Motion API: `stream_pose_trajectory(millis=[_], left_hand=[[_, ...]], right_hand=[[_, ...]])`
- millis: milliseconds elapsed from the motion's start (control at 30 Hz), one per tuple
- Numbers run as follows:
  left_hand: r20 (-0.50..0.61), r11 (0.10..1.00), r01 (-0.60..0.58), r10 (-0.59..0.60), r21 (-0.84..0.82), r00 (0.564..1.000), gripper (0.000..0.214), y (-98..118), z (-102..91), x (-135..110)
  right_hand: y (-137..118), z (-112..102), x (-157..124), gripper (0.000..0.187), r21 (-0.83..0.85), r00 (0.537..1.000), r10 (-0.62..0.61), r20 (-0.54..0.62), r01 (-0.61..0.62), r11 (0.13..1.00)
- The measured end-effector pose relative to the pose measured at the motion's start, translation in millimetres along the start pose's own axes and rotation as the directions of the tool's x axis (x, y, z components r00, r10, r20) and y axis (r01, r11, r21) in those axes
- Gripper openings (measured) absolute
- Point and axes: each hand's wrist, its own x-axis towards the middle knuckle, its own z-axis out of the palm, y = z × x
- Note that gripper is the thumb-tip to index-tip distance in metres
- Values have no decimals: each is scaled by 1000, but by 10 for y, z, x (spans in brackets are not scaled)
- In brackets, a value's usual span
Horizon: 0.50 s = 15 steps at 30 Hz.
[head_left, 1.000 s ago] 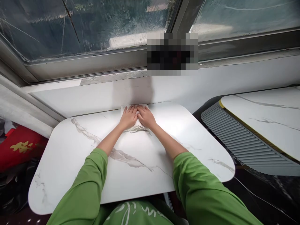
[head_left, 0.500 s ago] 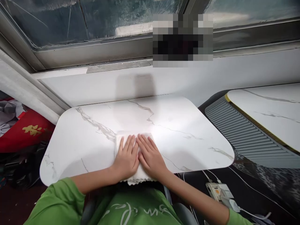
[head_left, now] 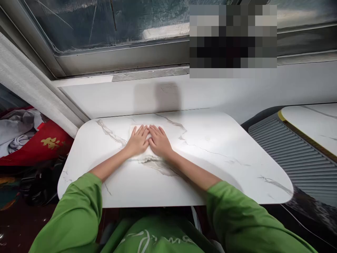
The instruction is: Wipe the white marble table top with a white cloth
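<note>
A white cloth (head_left: 143,157) with a scalloped edge lies flat on the white marble-patterned table (head_left: 223,165), left of its middle. My left hand (head_left: 137,141) presses down on the cloth's left part, palm down with the fingers stretched out. Beside it, my right hand (head_left: 159,141) lies flat on the right part, fingers also straight. The two hands nearly meet at the thumbs. Most of the cloth is hidden under them; its front edge and a strip at the back left show.
Behind the table are a white wall panel (head_left: 110,96) and a metal-framed window. To the right stands a ribbed grey cabinet (head_left: 289,144) with a marble-like top. A red bag (head_left: 50,140) with a gold print and a bundle of fabric are at the left. A pale curtain (head_left: 39,77) hangs there.
Both hands have slid the cloth forward, away from my body and toward the back of the table. My arms are stretched further out. The view has shifted somewhat.
</note>
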Motion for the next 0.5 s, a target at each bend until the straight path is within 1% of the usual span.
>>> stream_pose_trajectory(millis=[67, 133, 167, 233, 300, 367, 433, 500], left_hand=[[-17, 1000, 21, -22, -8, 1000, 48, -256, -2, 287], [-41, 999, 30, -31, -13, 999, 46, -445, -9, 513], [-54, 999, 30, -31, -16, 998, 45, -510, -12, 594], [-73, 999, 31, -32, -17, 997, 43, -580, -15, 691], [-77, 999, 34, -34, -5, 996, 43, -585, -12, 705], [-76, 999, 48, -47, 14, 996, 44, -544, -4, 652], [-73, 997, 67, -65, 32, 995, 45, -474, 5, 535], [-64, 997, 67, -65, 42, 996, 46, -379, 10, 349]], right_hand=[[94, 97, 372, 52, 7, 1000, 17, -23, -17, 1000], [173, 170, 663, 52, 14, 998, 30, -55, -30, 999], [204, 195, 768, 51, 18, 997, 34, -69, -33, 999], [245, 219, 891, 51, 24, 996, 35, -84, -33, 999], [255, 214, 913, 51, 30, 996, 31, -84, -29, 999], [233, 188, 859, 51, 37, 997, 22, -73, -20, 999], [177, 157, 743, 51, 51, 998, 14, -54, -12, 999], [92, 131, 565, 51, 79, 999, 16, -37, -13, 997]])
